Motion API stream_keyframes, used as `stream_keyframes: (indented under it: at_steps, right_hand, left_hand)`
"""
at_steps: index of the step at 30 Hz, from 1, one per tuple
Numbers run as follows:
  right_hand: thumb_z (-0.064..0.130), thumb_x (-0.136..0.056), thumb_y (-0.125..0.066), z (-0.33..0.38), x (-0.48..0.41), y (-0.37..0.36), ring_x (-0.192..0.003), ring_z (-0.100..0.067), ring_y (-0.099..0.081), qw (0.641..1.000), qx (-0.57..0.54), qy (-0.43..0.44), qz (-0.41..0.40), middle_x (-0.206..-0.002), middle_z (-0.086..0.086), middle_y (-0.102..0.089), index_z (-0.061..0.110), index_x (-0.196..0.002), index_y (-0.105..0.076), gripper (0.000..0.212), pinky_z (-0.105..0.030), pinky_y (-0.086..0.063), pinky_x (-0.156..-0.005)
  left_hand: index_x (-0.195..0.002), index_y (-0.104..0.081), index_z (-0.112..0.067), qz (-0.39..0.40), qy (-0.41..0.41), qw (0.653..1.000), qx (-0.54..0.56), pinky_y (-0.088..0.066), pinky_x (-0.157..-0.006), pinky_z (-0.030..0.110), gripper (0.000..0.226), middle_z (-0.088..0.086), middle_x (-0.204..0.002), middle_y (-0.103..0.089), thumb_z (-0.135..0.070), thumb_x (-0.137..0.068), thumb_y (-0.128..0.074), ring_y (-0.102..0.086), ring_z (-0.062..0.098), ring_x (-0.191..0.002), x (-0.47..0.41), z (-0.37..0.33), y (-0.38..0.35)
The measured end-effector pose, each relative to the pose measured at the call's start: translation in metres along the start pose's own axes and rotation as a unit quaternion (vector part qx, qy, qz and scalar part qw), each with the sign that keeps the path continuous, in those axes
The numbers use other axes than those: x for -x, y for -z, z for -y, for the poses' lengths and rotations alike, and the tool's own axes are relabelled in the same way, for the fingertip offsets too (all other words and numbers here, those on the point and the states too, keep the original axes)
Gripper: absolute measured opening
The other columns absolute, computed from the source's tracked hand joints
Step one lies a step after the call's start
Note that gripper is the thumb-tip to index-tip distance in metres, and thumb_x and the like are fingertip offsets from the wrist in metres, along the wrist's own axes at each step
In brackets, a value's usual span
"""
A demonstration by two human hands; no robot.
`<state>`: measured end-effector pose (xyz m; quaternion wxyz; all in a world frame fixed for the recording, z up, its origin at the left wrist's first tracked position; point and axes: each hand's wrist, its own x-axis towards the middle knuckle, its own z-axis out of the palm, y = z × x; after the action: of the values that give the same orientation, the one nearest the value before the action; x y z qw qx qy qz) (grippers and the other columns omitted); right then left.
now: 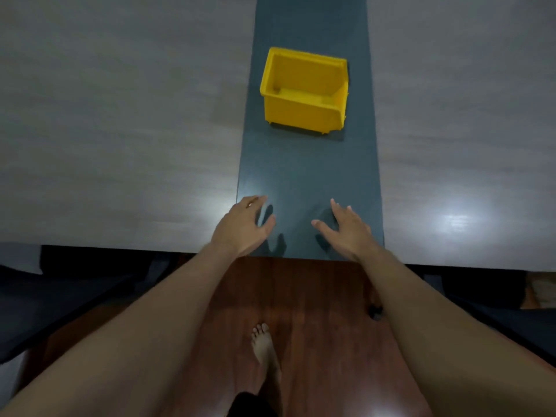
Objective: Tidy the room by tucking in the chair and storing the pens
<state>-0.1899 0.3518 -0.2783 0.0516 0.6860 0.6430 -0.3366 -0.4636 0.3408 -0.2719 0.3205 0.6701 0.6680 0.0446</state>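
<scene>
Hands of the person reach forward over the near edge of a grey table (120, 130), seen from the head camera, which looks steeply down. Left hand (243, 225) is above the place where the grey surface meets a dark blue-grey strip (307, 173) that runs down the middle of the table; its fingers are a little spread and slightly curled, the thumb stands apart, and they hold nothing. Right hand (346, 228) is over the same strip, close to the table edge, with fingers also spread, thumb pointing to the left, and empty. Dark shadows of both hands lie on the strip just under them; whether the palms touch the surface I cannot tell. Between the two hands there is a free part of the strip. Further away on the strip stands a yellow bin (304, 91), upright and open on top, well apart from both hands; inside it I see only its yellow floor. Pens and the chair are not clearly visible in this view; dark shapes under the table edge at left and right are too dim to identify. Below the arms is a reddish wooden floor (316, 296), and one bare foot (264, 347) stands on it.
</scene>
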Motion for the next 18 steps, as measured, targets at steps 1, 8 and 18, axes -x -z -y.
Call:
stream_keyframes:
  at_steps: [1,8,18]
  right_hand:
    - [0.078,-0.096,-0.045,0.009,0.012,0.010,-0.165,-0.024,-0.008,1.000,-0.006,-0.004,0.000,-0.177,-0.002,-0.019,0.027,-0.169,-0.016,0.094,-0.057,-0.018,-0.128]
    - [0.070,-0.096,-0.053,0.058,0.092,0.047,-0.160,-0.026,-0.025,0.996,-0.046,0.053,-0.052,-0.166,-0.005,-0.043,0.018,-0.160,-0.043,0.083,-0.055,-0.030,-0.126]
    - [0.078,-0.089,-0.048,0.142,0.112,0.077,-0.151,-0.024,-0.042,0.982,-0.060,0.165,-0.068,-0.155,-0.003,-0.056,0.021,-0.147,-0.056,0.082,-0.051,-0.040,-0.120]
  left_hand:
    - [-0.164,-0.037,-0.030,-0.011,0.004,1.000,0.003,-0.041,-0.123,0.046,0.074,-0.002,-0.169,-0.038,-0.067,-0.100,-0.041,-0.040,0.023,-0.154,0.012,-0.005,0.018]
    - [-0.163,-0.040,-0.025,-0.053,-0.018,0.998,0.042,-0.041,-0.120,0.042,0.072,0.001,-0.163,-0.046,-0.060,-0.101,-0.047,-0.046,0.022,-0.148,0.100,-0.026,0.101]
    - [-0.166,-0.032,-0.030,-0.166,0.058,0.977,0.116,-0.042,-0.121,0.044,0.077,-0.003,-0.165,-0.045,-0.066,-0.100,-0.049,-0.046,0.020,-0.150,0.178,0.010,0.151]
